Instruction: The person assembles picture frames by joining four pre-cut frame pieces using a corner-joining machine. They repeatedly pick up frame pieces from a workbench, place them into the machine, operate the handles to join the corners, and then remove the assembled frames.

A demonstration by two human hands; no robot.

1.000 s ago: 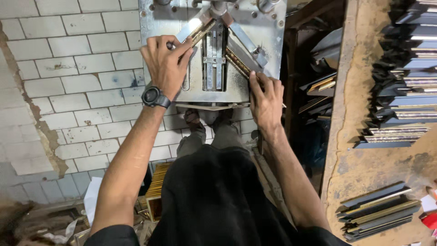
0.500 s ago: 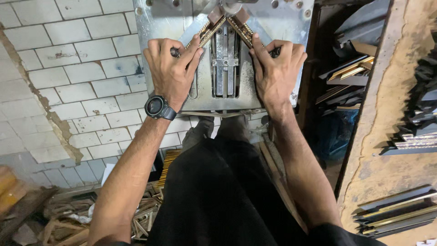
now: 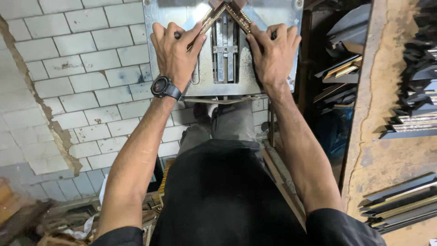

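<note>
Two dark, gold-edged frame strips meet in a mitred corner at the top of a grey metal machine table (image 3: 241,84). My left hand (image 3: 175,52), with a black wristwatch, presses down on the left strip (image 3: 205,23). My right hand (image 3: 273,52) lies flat on the right strip (image 3: 241,18). A slotted metal guide (image 3: 225,50) runs down the middle between my hands. Most of each strip is hidden under my palms.
A white tiled floor (image 3: 68,68) with a cracked line lies to the left. A worn wooden bench (image 3: 387,136) on the right carries stacks of dark frame strips (image 3: 419,82). More strips (image 3: 339,68) sit on shelves beside the machine. Scraps lie at bottom left.
My right hand moved up from the table's lower edge onto the right strip. Both strips came together into a corner, and my view shifted closer over the machine.
</note>
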